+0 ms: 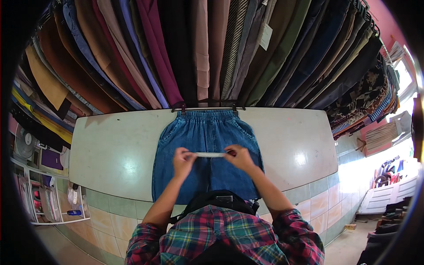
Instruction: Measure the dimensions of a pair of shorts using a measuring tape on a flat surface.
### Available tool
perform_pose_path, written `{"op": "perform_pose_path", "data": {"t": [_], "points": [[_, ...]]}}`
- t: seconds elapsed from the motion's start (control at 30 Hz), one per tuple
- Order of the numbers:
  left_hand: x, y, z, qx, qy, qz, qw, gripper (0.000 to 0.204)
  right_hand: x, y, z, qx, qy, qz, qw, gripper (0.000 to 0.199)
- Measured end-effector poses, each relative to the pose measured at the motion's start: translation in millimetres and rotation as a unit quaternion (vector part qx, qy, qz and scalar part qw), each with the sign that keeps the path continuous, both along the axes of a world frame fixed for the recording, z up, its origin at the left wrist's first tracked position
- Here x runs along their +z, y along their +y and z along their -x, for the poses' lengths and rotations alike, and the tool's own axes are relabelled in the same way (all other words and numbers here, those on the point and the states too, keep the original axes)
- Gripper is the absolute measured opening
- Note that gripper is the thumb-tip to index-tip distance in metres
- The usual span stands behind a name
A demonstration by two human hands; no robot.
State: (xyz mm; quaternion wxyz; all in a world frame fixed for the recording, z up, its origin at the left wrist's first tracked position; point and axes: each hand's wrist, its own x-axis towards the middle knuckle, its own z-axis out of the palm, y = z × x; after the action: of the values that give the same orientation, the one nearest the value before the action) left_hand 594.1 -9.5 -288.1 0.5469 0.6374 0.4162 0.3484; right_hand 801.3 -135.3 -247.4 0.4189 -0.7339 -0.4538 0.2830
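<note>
Blue denim pants [207,132] with a gathered elastic waist lie flat on the pale table, clipped at the waistband to a dark hanger [205,106]. Above the upper part of the legs, a narrow white strip [210,155] stretches level between my two hands; its exact kind is unclear. Pinched around its left end are the fingers of my left hand [183,160]. My right hand [240,158] grips the other end, fingers closed. The lower ends of the pants hang toward my body, partly hidden by a black bag [216,199] at my waist.
A pale tabletop [115,145] spreads to both sides of the pants. Along its far edge hangs a dense row of trousers [163,53] in many colours. Low shelves [55,194] with packages stand at left. More dark clothes [388,229] are at lower right, beside a tiled wall.
</note>
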Motion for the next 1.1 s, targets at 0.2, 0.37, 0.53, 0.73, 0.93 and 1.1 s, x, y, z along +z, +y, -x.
{"op": "perform_pose_path", "data": {"t": [0.2,0.37,0.53,0.73,0.93,1.1], "points": [[-5,-38,23,-0.115,0.196,-0.145,0.963,0.043,0,-30,54,0.099,-0.129,0.136,0.977,0.055],[-17,-36,103,-0.059,0.540,-0.288,0.789,0.072,-12,-106,10,0.085,-0.251,0.396,0.879,0.074],[-30,-22,123,-0.081,0.496,-0.286,0.815,0.075,-24,-128,-9,0.008,-0.255,0.360,0.898,0.065],[0,-41,73,-0.020,0.354,-0.321,0.878,0.059,-4,-92,53,-0.136,0.389,0.132,0.902,0.047],[18,-60,15,-0.260,0.120,0.092,0.954,0.020,-20,-46,119,-0.101,0.377,0.010,0.921,0.035],[7,-38,0,-0.226,0.080,0.285,0.928,0.012,-28,-33,119,-0.122,0.188,-0.015,0.974,0.032]]}}
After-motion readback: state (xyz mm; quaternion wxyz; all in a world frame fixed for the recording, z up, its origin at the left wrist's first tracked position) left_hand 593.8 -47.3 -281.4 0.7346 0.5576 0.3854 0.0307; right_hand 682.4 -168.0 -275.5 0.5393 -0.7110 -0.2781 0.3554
